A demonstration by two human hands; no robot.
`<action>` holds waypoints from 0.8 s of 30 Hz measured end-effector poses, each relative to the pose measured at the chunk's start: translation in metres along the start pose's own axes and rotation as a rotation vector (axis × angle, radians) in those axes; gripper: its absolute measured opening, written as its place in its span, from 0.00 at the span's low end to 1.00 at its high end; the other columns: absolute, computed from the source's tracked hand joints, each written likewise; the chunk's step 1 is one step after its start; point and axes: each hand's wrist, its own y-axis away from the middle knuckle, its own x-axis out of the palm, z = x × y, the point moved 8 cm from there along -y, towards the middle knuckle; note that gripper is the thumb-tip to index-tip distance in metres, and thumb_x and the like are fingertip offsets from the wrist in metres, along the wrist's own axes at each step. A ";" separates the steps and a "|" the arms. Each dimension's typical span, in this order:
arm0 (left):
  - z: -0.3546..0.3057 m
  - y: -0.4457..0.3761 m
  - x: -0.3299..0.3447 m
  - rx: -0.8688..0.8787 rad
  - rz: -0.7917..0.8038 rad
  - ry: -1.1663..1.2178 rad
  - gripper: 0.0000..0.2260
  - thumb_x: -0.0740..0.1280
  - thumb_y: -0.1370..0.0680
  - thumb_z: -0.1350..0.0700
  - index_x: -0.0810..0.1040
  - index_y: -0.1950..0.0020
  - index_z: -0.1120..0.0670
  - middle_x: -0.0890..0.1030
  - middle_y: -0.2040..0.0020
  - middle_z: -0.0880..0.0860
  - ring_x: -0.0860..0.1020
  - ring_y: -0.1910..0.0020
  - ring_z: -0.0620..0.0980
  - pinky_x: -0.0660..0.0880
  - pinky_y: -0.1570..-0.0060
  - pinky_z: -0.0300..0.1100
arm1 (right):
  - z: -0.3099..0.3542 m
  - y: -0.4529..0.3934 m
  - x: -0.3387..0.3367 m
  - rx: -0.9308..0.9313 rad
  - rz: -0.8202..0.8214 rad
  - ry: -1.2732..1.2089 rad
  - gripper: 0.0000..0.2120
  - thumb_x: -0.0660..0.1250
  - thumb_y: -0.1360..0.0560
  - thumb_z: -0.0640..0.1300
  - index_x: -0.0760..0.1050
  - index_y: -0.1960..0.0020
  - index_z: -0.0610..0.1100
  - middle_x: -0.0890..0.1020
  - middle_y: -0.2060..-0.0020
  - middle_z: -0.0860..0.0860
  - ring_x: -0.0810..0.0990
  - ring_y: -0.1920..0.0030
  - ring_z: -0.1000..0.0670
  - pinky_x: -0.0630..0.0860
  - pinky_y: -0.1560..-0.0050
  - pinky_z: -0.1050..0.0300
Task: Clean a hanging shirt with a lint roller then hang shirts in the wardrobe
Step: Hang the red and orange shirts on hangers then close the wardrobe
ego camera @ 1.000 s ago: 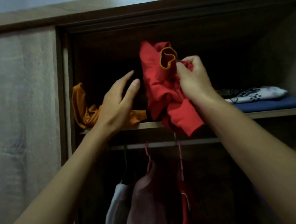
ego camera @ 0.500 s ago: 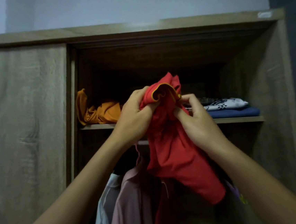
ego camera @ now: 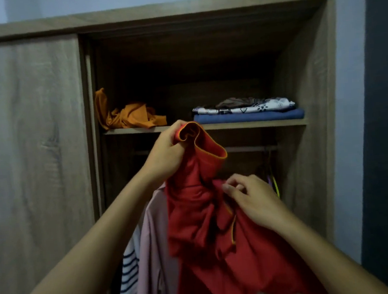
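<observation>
Item: crumpled red fabric shirt w/ orange-yellow piping (ego camera: 210, 228), held in the air in front of the open wooden wardrobe (ego camera: 320, 87), below the shelf edge and in front of the hanging section; not on a hanger. L hand (ego camera: 165, 154) has its fingers curled round a piped opening at the top of the garment (sleeve cuff or collar, can't tell which) and grips it firmly, carrying the weight. R hand (ego camera: 252, 200) sits lower, at mid-garment beside a piped seam, fingertips (ego camera: 227, 187) pinching or picking at a fold of the red cloth; contact looks light. Surroundings: wooden shelf (ego camera: 245, 124) w/ a rumpled orange cloth (ego camera: 133, 118) at its left and a folded stack at its right, patterned white-and-dark cloth (ego camera: 243, 107) atop folded blue cloth (ego camera: 249, 117); hanging rail (ego camera: 250, 148) beneath the shelf; on it, behind the red shirt, a pale pink garment (ego camera: 152, 245) and a navy-and-white striped garment (ego camera: 129, 271); coloured hangers (ego camera: 273, 182) dimly visible at the right, details too dark to read. Sliding wardrobe door (ego camera: 33, 162) covers the left half. No lint roller in view. Step, as judged: the hanging part of the task, at the stage of sorting out the bundled shirt, i.e. finding neck and shoulders. Next move, as judged: spread the shirt so the neck opening is clear, keep one hand on the collar, free the other to fetch a spare hanger from the right of the rail, thread it in, then hook it on the rail clear of the pink garment.
</observation>
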 end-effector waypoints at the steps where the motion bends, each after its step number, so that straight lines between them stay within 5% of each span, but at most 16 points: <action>1: 0.004 0.005 0.000 -0.035 -0.008 0.002 0.07 0.61 0.22 0.65 0.77 0.51 0.55 0.78 0.60 0.47 0.76 0.61 0.39 0.72 0.59 0.32 | -0.003 0.003 0.007 -0.010 0.019 0.015 0.08 0.62 0.24 0.57 0.75 0.59 0.58 0.80 0.61 0.52 0.75 0.58 0.56 0.66 0.59 0.59; 4: 0.020 0.020 0.010 -0.092 0.011 -0.048 0.08 0.62 0.23 0.66 0.74 0.58 0.55 0.76 0.64 0.47 0.73 0.65 0.39 0.73 0.62 0.36 | 0.003 0.015 0.027 0.005 0.133 -0.107 0.07 0.65 0.24 0.54 0.76 0.58 0.53 0.81 0.64 0.52 0.74 0.63 0.57 0.67 0.63 0.62; 8: 0.039 0.037 0.023 -0.117 -0.010 -0.165 0.11 0.61 0.28 0.68 0.74 0.57 0.52 0.77 0.62 0.45 0.74 0.61 0.43 0.74 0.52 0.50 | 0.024 0.038 0.055 0.091 0.397 -0.625 0.12 0.66 0.27 0.60 0.72 0.44 0.63 0.81 0.55 0.63 0.80 0.58 0.60 0.72 0.64 0.65; 10: 0.037 0.040 0.027 -0.106 -0.022 -0.212 0.12 0.60 0.29 0.68 0.75 0.54 0.53 0.77 0.61 0.46 0.75 0.60 0.44 0.73 0.50 0.49 | 0.031 0.043 0.063 0.011 0.411 -0.683 0.22 0.69 0.29 0.58 0.70 0.37 0.62 0.80 0.47 0.67 0.79 0.48 0.65 0.76 0.55 0.68; 12: 0.030 0.039 0.025 -0.086 -0.059 -0.214 0.12 0.59 0.29 0.69 0.75 0.53 0.55 0.78 0.61 0.47 0.75 0.60 0.44 0.73 0.52 0.46 | 0.028 0.044 0.070 -0.004 0.371 -0.719 0.24 0.71 0.27 0.50 0.71 0.33 0.52 0.80 0.41 0.60 0.78 0.41 0.62 0.74 0.40 0.65; 17: 0.022 0.032 0.002 -0.051 -0.194 -0.236 0.14 0.58 0.29 0.69 0.76 0.49 0.57 0.80 0.58 0.48 0.78 0.57 0.43 0.72 0.54 0.38 | 0.019 0.044 0.091 0.090 0.433 -0.720 0.08 0.69 0.24 0.45 0.80 0.46 0.48 0.85 0.51 0.54 0.83 0.51 0.58 0.76 0.46 0.62; 20: 0.045 0.036 -0.012 -0.143 -0.222 -0.348 0.16 0.61 0.28 0.67 0.75 0.42 0.58 0.80 0.50 0.51 0.78 0.47 0.50 0.68 0.50 0.36 | 0.021 0.025 0.081 0.095 0.247 -0.709 0.06 0.64 0.21 0.43 0.79 0.48 0.51 0.84 0.52 0.52 0.81 0.53 0.56 0.75 0.47 0.59; 24: 0.066 0.062 -0.015 -0.110 -0.211 -0.440 0.26 0.67 0.26 0.57 0.65 0.29 0.58 0.70 0.37 0.59 0.71 0.37 0.54 0.66 0.35 0.40 | 0.013 0.001 0.082 0.407 0.048 -0.985 0.09 0.60 0.22 0.38 0.77 0.58 0.44 0.83 0.63 0.47 0.80 0.64 0.52 0.77 0.60 0.62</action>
